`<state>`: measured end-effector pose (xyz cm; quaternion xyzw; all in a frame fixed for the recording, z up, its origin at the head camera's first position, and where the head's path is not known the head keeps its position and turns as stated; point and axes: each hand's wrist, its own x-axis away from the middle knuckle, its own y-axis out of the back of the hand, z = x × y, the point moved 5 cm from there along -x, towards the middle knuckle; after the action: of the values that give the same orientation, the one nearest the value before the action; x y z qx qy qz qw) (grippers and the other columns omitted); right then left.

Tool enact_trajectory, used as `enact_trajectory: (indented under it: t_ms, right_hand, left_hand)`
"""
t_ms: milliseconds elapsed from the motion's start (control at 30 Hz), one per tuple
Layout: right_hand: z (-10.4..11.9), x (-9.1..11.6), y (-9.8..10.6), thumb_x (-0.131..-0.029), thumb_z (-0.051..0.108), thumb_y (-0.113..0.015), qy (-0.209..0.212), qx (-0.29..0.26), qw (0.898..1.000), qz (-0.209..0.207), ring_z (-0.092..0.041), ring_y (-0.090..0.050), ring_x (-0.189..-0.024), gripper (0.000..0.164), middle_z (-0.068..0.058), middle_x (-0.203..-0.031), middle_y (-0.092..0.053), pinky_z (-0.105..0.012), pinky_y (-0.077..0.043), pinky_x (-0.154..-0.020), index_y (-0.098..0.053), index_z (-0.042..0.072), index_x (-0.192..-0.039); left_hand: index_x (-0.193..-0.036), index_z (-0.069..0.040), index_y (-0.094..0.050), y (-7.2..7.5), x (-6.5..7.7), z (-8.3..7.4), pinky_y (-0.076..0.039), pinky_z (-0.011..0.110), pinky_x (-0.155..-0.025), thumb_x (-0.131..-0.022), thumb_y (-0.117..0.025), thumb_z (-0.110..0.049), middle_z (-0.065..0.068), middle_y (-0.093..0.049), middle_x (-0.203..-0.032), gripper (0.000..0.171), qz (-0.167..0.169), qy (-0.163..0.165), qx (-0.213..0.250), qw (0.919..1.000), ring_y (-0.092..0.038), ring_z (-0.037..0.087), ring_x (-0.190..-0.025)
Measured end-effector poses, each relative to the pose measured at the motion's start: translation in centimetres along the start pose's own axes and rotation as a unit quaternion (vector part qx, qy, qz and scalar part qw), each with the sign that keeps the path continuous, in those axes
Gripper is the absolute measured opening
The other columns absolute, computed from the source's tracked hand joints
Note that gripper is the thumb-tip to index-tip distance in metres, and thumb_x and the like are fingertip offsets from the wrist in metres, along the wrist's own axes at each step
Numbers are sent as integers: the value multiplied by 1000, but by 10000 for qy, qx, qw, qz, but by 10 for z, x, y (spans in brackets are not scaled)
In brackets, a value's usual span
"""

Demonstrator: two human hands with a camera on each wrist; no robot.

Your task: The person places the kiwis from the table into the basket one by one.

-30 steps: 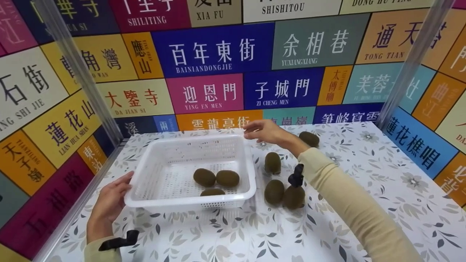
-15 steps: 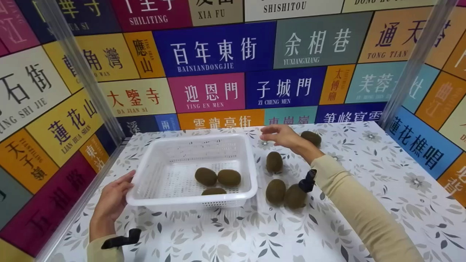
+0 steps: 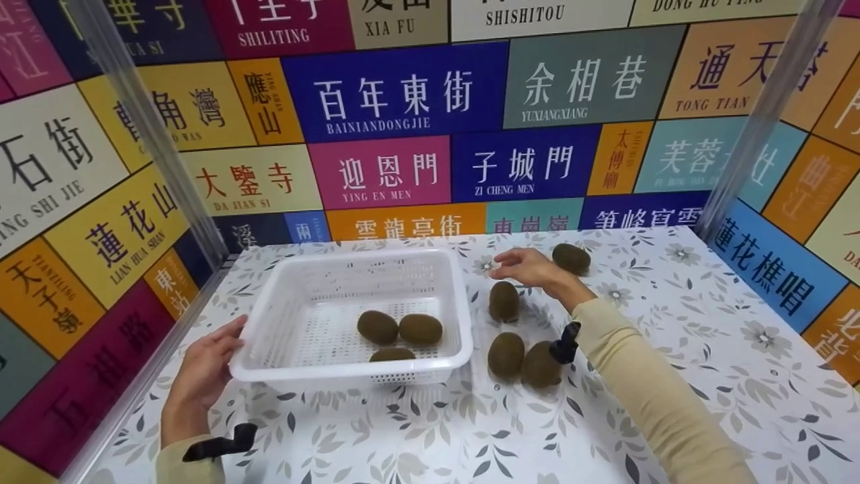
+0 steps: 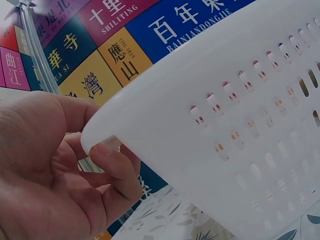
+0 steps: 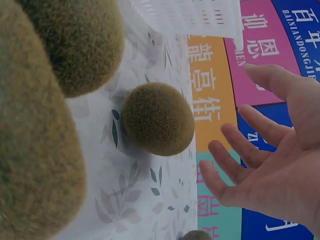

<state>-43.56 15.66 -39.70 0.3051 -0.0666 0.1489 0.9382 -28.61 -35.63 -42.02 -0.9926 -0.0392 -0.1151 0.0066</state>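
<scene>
A white perforated plastic basket stands on the table with three brown fuzzy kiwifruits inside. At its left end my left hand grips the rim; the left wrist view shows fingers curled under the rim. Above the table, right of the basket, my right hand is held with spread, relaxed fingers and nothing in them. Just below it in the head view lies a kiwifruit, seen beside the hand in the right wrist view. Another kiwifruit lies behind the hand.
Two more kiwifruits sit side by side at the basket's right front, one partly hidden by the black wrist mount. A leaf-patterned cloth covers the table. Colourful sign-printed panels rise behind, with clear posts at the corners.
My right hand has let go of the basket's far right corner and moved right and slightly nearer, over the loose kiwifruits. The left hand and basket have stayed put.
</scene>
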Motion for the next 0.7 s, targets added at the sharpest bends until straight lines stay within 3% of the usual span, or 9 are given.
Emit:
enact_trajectory:
  t_ms: [300, 700]
  right_hand:
    - [-13, -1, -8, -94, 31, -67, -714, -497, 9958, 289, -35, -38, -145, 69, -18, -154, -44, -58, -33, -117, -38, 7, -152]
    - [-26, 0, -16, -91, 31, -70, -1170, -309, 9911, 559, -41, -32, -146, 78, -24, -156, -36, -57, -40, -112, -32, 4, -154]
  left_hand:
    - [-159, -13, -25, 0, 1, 0, -54, 18, -87, -104, -40, -9, 9, -19, -168, 57, 19, 24, -119, 9999, -56, -4, -103]
    - [-158, -11, -25, 1, 0, 0, -54, 19, -85, -104, -41, -9, 9, -20, -167, 57, 2, -43, -122, 9999, -57, -3, -101]
